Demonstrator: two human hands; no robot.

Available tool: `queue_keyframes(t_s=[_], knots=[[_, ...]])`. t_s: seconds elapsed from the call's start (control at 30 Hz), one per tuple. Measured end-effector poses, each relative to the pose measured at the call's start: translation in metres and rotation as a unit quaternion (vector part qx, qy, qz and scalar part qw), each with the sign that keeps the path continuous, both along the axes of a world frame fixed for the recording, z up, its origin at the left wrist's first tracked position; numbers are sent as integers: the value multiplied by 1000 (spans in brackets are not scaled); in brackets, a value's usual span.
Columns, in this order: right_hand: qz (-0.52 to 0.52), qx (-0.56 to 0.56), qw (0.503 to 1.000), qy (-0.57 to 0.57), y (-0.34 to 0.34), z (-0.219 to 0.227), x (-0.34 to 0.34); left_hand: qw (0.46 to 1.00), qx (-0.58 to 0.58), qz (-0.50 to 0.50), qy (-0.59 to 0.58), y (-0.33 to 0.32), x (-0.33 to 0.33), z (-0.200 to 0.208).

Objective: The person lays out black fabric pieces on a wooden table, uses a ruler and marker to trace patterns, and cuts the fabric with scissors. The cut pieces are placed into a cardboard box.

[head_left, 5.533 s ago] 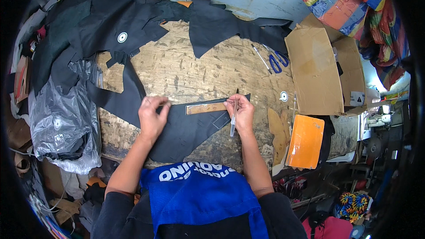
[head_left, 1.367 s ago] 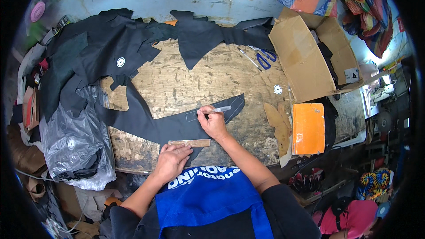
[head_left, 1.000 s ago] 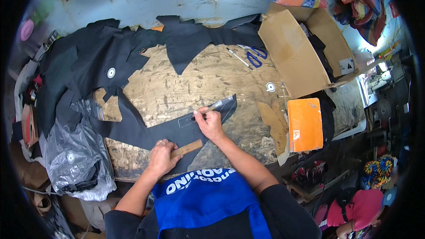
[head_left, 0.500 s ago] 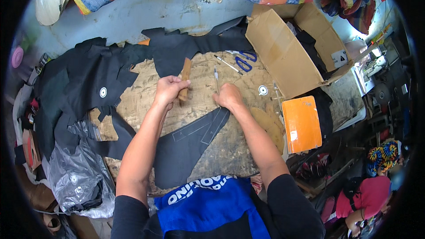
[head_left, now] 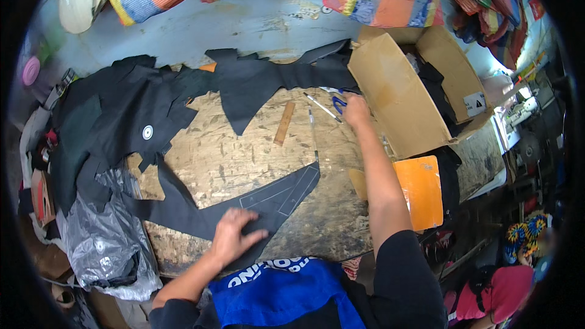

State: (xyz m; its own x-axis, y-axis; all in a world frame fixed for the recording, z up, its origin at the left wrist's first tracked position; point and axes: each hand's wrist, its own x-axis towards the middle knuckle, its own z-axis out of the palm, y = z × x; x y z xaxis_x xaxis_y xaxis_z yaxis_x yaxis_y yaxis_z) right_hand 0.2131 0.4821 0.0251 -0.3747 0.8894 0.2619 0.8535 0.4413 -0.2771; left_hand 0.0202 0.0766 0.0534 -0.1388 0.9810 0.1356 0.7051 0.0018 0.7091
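The left hand [head_left: 234,234] lies flat with fingers spread on a long black strip of cloth [head_left: 244,204] that runs across the near part of the wooden bench [head_left: 244,152]; pale marked lines show on the strip's right end. The right hand [head_left: 355,108] is stretched far across the bench and rests on the blue-handled scissors [head_left: 337,101], its fingers curled over the handles; whether they are closed around them cannot be told. Just left of the scissors a pen [head_left: 321,106] lies slantwise, and further left a short wooden ruler [head_left: 284,123] lies on the bare wood, well apart from the strip. An open cardboard box [head_left: 396,97] stands at the right, touching the forearm's side of the bench, with an orange board [head_left: 423,192] below it. Larger black cloth pieces [head_left: 122,122] cover the left and far parts of the bench.
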Motion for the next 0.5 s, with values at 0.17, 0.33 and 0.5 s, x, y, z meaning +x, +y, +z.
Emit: queue_keyframes(t_s=[0.17, 0.33, 0.5], knots=[[-21, -143, 976, -162, 1, 7, 5, 998, -10, 47, 44, -67, 18, -21], [-101, -536, 768, 336, -34, 37, 37, 993, 22, 67, 97, -59, 30, -34], [46, -585, 652, 480, -155, 55, 76, 992, 41, 65, 98, -47, 34, -31]])
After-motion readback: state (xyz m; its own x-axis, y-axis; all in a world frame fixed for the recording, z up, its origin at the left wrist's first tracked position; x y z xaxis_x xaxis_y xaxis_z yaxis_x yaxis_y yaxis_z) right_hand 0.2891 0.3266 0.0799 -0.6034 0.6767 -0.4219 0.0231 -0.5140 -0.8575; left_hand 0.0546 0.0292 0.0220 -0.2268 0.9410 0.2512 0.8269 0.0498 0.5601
